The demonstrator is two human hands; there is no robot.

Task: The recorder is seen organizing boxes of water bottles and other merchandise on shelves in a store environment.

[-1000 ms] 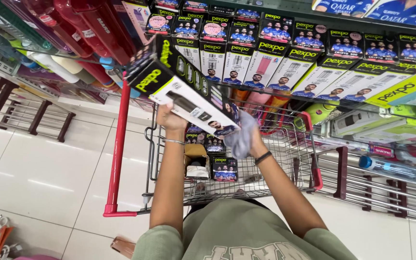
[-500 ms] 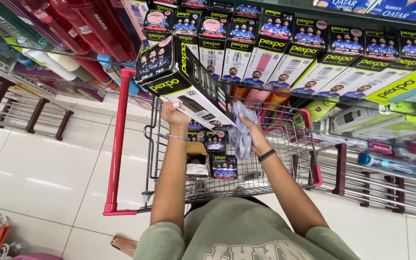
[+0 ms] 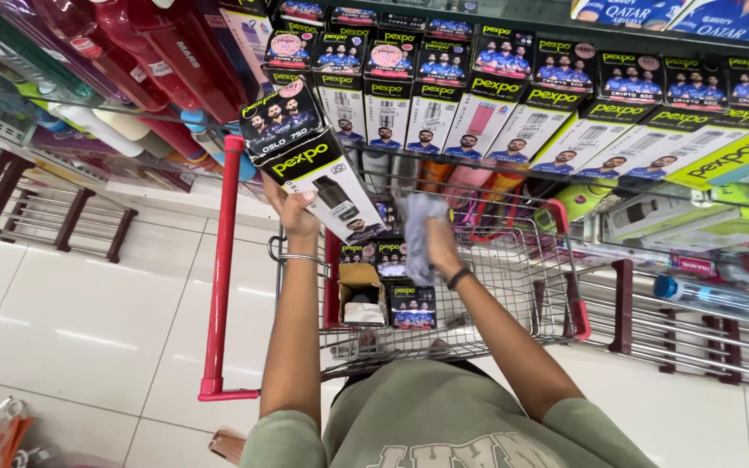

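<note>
The left hand [image 3: 292,212] grips a tall black and white box [image 3: 314,165] above the wire cart [image 3: 513,286]. The right hand [image 3: 435,243] clutches a crumpled grey cloth [image 3: 418,230] just right of the box.

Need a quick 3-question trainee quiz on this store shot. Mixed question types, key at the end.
1. True or false: the left hand holds a tall black and white box.
2. What does the right hand grip? A) a bottle B) a crumpled grey cloth C) nothing
3. Fill in: below both hands stands a wire shopping ____ with red trim.

Key: 1 true; 2 B; 3 cart.
</note>
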